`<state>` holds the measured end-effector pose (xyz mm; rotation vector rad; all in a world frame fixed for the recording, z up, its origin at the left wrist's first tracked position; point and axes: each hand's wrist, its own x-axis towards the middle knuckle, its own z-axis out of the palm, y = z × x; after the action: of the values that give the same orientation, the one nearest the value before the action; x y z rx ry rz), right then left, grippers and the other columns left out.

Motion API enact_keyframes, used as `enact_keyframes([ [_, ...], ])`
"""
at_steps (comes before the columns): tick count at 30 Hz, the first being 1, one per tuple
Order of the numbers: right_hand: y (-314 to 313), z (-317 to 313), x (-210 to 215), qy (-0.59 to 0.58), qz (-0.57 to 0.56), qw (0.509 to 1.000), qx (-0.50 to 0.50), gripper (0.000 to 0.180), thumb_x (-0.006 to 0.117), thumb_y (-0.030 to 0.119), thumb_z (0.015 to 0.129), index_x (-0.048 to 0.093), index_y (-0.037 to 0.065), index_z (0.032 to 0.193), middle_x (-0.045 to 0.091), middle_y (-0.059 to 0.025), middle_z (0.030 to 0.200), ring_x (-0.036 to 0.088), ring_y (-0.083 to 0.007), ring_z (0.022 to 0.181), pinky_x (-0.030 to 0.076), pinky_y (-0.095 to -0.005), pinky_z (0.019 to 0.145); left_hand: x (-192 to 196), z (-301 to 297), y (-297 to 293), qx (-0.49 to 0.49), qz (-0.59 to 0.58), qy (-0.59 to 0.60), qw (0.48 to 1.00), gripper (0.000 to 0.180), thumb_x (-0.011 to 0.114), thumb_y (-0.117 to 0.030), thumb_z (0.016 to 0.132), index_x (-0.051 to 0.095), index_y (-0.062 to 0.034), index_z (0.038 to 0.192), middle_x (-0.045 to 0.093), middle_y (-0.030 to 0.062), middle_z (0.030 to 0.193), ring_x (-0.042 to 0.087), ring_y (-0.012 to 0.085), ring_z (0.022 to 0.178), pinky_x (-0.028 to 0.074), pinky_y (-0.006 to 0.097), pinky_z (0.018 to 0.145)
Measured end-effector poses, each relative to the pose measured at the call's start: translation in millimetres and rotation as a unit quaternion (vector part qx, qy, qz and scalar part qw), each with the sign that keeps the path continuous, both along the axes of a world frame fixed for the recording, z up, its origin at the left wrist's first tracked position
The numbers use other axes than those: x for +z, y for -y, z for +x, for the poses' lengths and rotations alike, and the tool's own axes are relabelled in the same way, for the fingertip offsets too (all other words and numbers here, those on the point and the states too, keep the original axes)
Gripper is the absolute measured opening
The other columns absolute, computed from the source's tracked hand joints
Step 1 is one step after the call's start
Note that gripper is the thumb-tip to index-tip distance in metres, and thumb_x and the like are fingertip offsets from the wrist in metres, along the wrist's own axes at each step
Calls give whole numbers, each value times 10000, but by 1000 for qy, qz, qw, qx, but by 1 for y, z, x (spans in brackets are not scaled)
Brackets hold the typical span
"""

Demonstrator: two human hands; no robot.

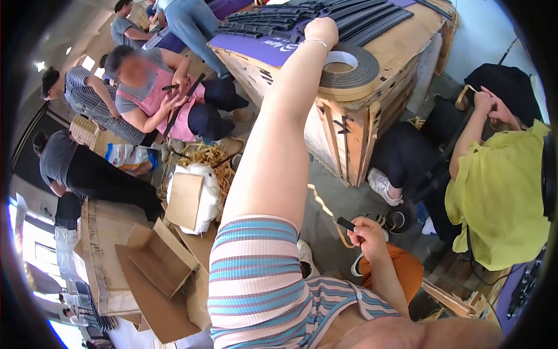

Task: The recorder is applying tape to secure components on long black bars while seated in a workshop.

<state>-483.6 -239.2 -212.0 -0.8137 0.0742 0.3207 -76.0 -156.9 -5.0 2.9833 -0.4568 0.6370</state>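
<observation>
My left arm, in a striped sleeve, stretches far forward over the wooden crate. At its end my left hand (322, 33) is on the black strips (366, 20) laid out on top; its fingers are hidden behind the back of the hand. Beside that wrist lies a large roll of grey foam tape (363, 68), on top of a tan roll (349, 93). Low and close to my body, my right hand (367, 234) pinches a short black strip (346, 224). A curling tan paper strip (322, 205) hangs by that hand, seemingly peeled backing.
The wooden crate (343, 139) carries a purple sheet (250, 51). A person in a yellow-green top (500, 192) sits at right; one in a pink apron (189, 113) holds a black strip. Open cardboard boxes (157, 279) and a heap of tan strips (200, 152) lie left.
</observation>
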Motion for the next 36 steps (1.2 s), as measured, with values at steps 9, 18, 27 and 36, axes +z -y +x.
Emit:
enact_keyframes([
  [9, -5, 1, 6, 8, -59, 998, 30, 123, 489, 63, 778, 535, -1, 684, 492, -44, 595, 413, -93, 495, 329, -225, 469, 24, -88, -144, 0, -43, -99, 994, 286, 571, -226, 666, 652, 24, 777, 625, 205, 695, 617, 319, 637, 480, 399, 618],
  [18, -22, 2, 1, 43, -52, 996, 64, 151, 508, 94, 802, 531, 10, 679, 505, -49, 596, 435, -109, 501, 342, -230, 473, 35, -133, -185, -3, -145, -448, 882, 248, 625, -218, 777, 597, 25, 818, 506, 21, 590, 488, 95, 450, 434, 223, 406],
  [27, -29, 6, -6, 45, -110, 993, 25, 160, 577, 103, 824, 486, 46, 706, 537, -59, 628, 500, -109, 530, 370, -234, 480, -26, -140, -158, 3, -494, -378, 783, 274, 562, -169, 809, 457, -77, 573, 412, 13, 470, 365, 113, 362, 285, 250, 349],
  [36, -25, -18, 37, 75, -51, 995, 33, 100, 526, 104, 881, 519, 6, 902, 504, -18, 642, 466, -89, 511, 381, -220, 487, -38, -366, -243, -201, -688, -315, 623, 205, 441, -227, 934, 478, -38, 866, 446, 13, 576, 403, 88, 445, 317, 206, 409],
])
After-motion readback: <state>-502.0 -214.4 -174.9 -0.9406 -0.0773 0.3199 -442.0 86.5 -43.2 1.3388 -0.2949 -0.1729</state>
